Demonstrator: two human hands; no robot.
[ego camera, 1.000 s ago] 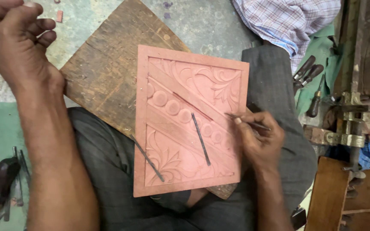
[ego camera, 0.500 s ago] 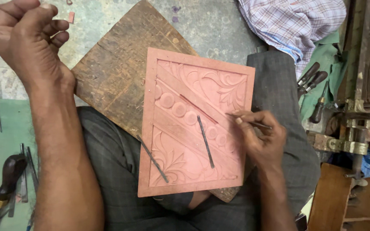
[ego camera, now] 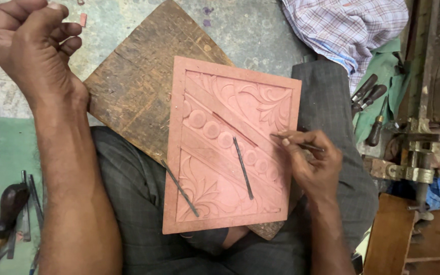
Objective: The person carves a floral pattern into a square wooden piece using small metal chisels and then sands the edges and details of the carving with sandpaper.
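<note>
My right hand pinches a thin metal tool between thumb and fingertips, the fingers closed snugly on its shaft. The tool's long axis runs nearly level, left to right. Its tip points left and rests on the carved pink panel just below the leaf scroll in the far right corner. The shaft trails right, out past my knuckles. The working point therefore lies left of the grip, and the right hand is by far the nearer hand to it.

The panel sits tilted on my lap. A diagonal band of round bosses crosses it from far left to near right. Two loose thin tools lie on it:
- One dark rod lies across the middle band, with its long axis running from far to near.
- A second rod lies over the near left edge of the panel, slanted the same way.

Under the panel is a worn wooden board, which juts out to the far left.

My left hand is raised at the far left, well apart from the panel. It is clenched into a fist, and I cannot tell whether anything is inside it.

Further out:
- A checked cloth lies at the far right.
- Wooden-handled tools lie on green cloth beside it.
- A metal clamp stands on a wooden box at the right.
- More handled tools lie on the floor at the near left.

No packages, labels or signs are visible.
</note>
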